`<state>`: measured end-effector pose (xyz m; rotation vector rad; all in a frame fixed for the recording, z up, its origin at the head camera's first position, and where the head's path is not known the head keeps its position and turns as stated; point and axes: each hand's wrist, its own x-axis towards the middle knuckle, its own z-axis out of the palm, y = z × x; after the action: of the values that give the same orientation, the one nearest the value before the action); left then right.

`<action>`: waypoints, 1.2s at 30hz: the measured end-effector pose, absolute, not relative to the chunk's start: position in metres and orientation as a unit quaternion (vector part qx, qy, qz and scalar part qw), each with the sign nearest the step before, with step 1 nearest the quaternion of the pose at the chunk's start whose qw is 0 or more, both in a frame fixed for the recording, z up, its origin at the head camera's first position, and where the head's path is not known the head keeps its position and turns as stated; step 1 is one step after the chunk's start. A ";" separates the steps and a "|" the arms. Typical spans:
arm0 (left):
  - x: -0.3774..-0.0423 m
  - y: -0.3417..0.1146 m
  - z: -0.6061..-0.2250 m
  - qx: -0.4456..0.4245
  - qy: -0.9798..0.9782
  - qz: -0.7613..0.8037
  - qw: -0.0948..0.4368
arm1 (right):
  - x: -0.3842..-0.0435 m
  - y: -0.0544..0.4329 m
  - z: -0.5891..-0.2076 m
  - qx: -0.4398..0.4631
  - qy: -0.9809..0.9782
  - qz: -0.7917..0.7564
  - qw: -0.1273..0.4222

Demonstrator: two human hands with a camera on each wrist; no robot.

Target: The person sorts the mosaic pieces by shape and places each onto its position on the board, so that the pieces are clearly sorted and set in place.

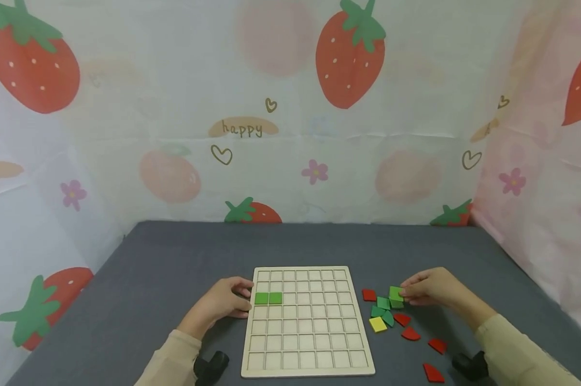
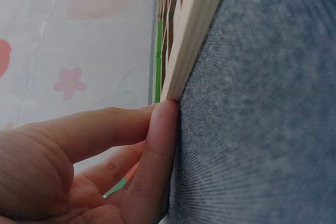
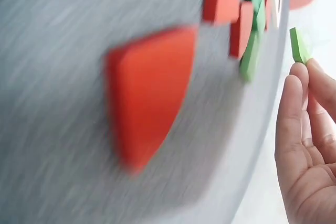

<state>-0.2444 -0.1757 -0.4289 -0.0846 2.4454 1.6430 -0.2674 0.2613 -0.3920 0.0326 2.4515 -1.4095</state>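
Note:
A wooden grid board lies flat on the table, with two light green square tiles side by side in cells near its upper left. My left hand grips the board's left edge; close up in the left wrist view, the thumb and a fingertip meet at the wooden edge. Right of the board, my right hand pinches a light green tile between thumb and fingertips. That tile is raised above the table in the right wrist view. Another light green piece lies just below it.
Beside the board's right edge lie a red square, a yellow square and several darker green pieces. Several red curved-edge pieces trail toward the front right. A strawberry-print cloth hangs behind the dark grey table.

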 end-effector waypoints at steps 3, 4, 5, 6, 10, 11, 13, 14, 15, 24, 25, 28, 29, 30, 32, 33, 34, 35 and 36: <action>-0.244 -0.175 -0.428 -0.029 0.826 0.554 0.095 | -0.270 0.247 -0.391 0.002 0.852 -0.498 0.161; -0.244 -0.175 -0.428 -0.029 0.827 0.554 0.095 | -0.271 0.242 -0.390 0.000 0.850 -0.500 0.163; -0.244 -0.175 -0.428 -0.028 0.827 0.554 0.095 | -0.272 0.236 -0.390 -0.001 0.850 -0.501 0.163; -0.244 -0.175 -0.429 -0.028 0.827 0.554 0.094 | -0.273 0.231 -0.390 -0.003 0.849 -0.503 0.163; -0.245 -0.174 -0.429 -0.025 0.829 0.551 0.093 | -0.277 0.211 -0.389 -0.010 0.849 -0.502 0.164; -0.245 -0.174 -0.430 -0.025 0.829 0.551 0.093 | -0.278 0.207 -0.388 -0.011 0.849 -0.501 0.165; -0.246 -0.175 -0.430 -0.025 0.829 0.550 0.093 | -0.281 0.198 -0.388 -0.011 0.847 -0.504 0.170; -0.247 -0.175 -0.431 -0.025 0.829 0.550 0.093 | -0.282 0.193 -0.388 -0.009 0.845 -0.506 0.172; -0.247 -0.175 -0.432 -0.024 0.829 0.550 0.093 | -0.283 0.189 -0.388 -0.009 0.843 -0.509 0.174; -0.247 -0.177 -0.433 -0.027 0.827 0.554 0.092 | -0.286 0.157 -0.387 -0.023 0.834 -0.522 0.178; -0.246 -0.177 -0.433 -0.027 0.827 0.554 0.093 | -0.287 0.154 -0.387 -0.025 0.833 -0.523 0.179; -0.246 -0.177 -0.433 -0.026 0.827 0.553 0.094 | -0.288 0.145 -0.389 -0.031 0.833 -0.522 0.179; -0.245 -0.177 -0.432 -0.025 0.827 0.554 0.095 | -0.289 0.142 -0.389 -0.032 0.834 -0.521 0.180; -0.245 -0.177 -0.432 -0.025 0.827 0.554 0.094 | -0.290 0.139 -0.390 -0.032 0.835 -0.520 0.180; -0.246 -0.177 -0.432 -0.024 0.827 0.554 0.094 | -0.291 0.133 -0.390 -0.032 0.835 -0.518 0.180; -0.246 -0.177 -0.432 -0.024 0.827 0.554 0.095 | -0.292 0.130 -0.391 -0.032 0.835 -0.518 0.181; -0.246 -0.177 -0.432 -0.024 0.826 0.554 0.095 | -0.292 0.127 -0.390 -0.034 0.835 -0.518 0.182; -0.246 -0.178 -0.432 -0.025 0.827 0.554 0.095 | -0.292 0.124 -0.390 -0.037 0.835 -0.518 0.182; -0.246 -0.178 -0.432 -0.026 0.826 0.555 0.095 | -0.293 0.122 -0.390 -0.039 0.835 -0.518 0.181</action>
<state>-0.2457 -0.1779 -0.4317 -0.0784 2.4498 1.6455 -0.2927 0.1217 -0.3904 -0.1099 2.3585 -1.4620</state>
